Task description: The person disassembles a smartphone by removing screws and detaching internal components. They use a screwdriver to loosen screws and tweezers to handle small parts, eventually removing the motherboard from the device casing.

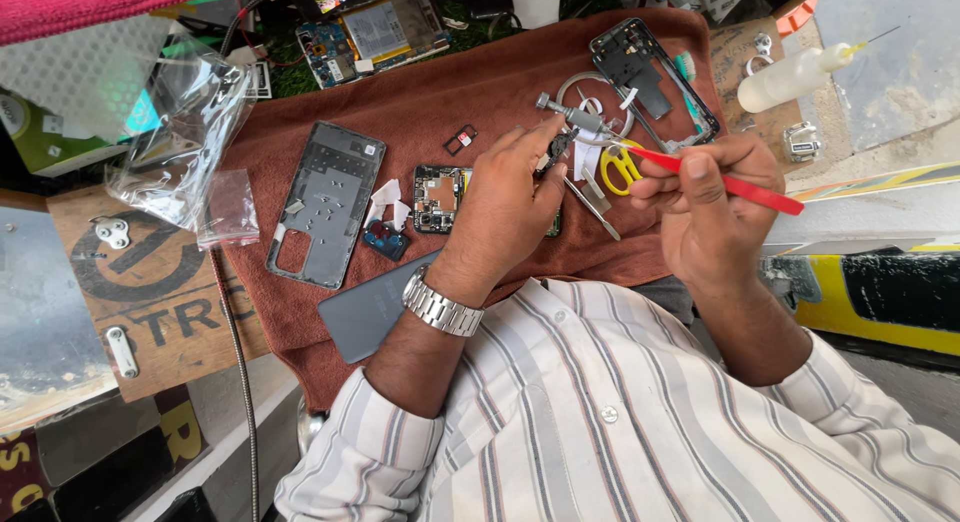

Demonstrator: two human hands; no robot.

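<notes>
On the brown towel [400, 112] at far left lies a grey phone frame [327, 202], with a circuit board [437, 197] to its right. Your left hand [505, 207], with the metal watch [441, 306], pinches a small dark part [560, 147] in closed fingers at centre. Your right hand [715, 217] grips a red tool [735, 185] whose tip meets that part, with yellow scissors [620, 169] just beyond

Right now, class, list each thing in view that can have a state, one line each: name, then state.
left hand: fingers pinching a small dark part.
right hand: gripping the red tool.
red tool: held, tip aimed at the part.
phone frame: stripped, flat on the brown towel.
circuit board: bare, out of its case.
squeeze bottle: lying on its side.
plastic bag: crumpled.
</notes>
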